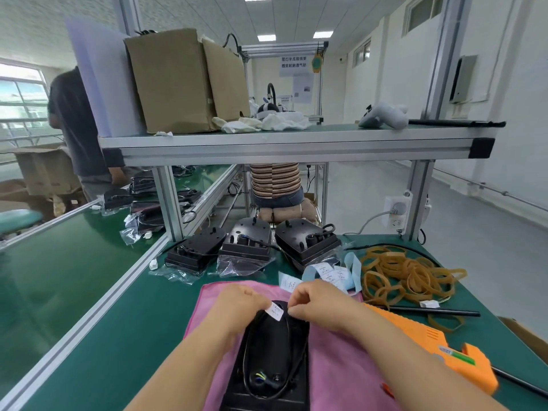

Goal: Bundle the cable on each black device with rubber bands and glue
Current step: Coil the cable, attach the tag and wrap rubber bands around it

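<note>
A black device (271, 360) lies on a pink cloth (335, 372) in front of me, its black cable (289, 370) looped over its top. My left hand (240, 304) and my right hand (317, 301) meet at the device's far end. Together they pinch a small white printed label (275, 310) there. A pile of tan rubber bands (406, 275) lies to the right. Close to my right forearm rests an orange glue gun (439, 348).
Three more black devices (246, 241) in clear bags stand behind the cloth. A strip of white labels on blue backing (329, 272) lies beside them. An aluminium shelf (296, 143) with cardboard boxes overhangs the bench. A conveyor belt (59, 262) runs on the left. People stand beyond.
</note>
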`<state>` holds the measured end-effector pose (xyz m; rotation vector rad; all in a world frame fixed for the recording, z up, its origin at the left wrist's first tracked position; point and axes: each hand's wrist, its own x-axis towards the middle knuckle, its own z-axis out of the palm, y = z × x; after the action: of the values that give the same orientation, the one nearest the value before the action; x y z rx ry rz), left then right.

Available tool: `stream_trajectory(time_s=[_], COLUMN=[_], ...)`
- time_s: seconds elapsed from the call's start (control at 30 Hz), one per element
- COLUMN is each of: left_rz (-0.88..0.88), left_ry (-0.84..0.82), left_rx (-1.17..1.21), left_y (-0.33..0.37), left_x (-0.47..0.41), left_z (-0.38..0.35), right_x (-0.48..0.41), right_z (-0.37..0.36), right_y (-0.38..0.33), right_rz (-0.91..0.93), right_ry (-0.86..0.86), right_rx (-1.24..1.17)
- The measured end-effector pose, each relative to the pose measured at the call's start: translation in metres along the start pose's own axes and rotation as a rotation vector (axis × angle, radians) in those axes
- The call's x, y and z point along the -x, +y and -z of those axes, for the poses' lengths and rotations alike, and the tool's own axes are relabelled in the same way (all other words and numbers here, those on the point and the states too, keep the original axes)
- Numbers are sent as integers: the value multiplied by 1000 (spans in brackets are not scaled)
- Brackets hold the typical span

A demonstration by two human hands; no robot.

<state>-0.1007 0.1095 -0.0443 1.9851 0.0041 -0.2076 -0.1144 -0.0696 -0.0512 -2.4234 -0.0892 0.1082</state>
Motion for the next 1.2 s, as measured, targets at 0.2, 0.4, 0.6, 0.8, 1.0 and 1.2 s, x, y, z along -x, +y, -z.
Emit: stream_trajectory(time_s=[0.2,0.4,0.6,0.8,1.0,1.2], left_rz=[143,119,-13,-77,-40,-75], left_ry=[55,127,215,237,153,201], left_rx=[228,91,-291,-465,-399,-395], left_y=[-25,-30,-31,-31,-38,-43], left_x=[14,17,17,17,9,6], left_z=[-13,-19,-27,-25,-20,-19], right_x=[0,-1,0,-1,-6,-16], right_z=[-8,-10,-13,-14,18,63], right_y=[-5,-5,-1,2,19,83], right_rz=[-27,-48,-46,-42,-83,-357], right_ry=[-12,-20,-1,-9,208,593], right_rx=[45,24,3,-5,-89,88])
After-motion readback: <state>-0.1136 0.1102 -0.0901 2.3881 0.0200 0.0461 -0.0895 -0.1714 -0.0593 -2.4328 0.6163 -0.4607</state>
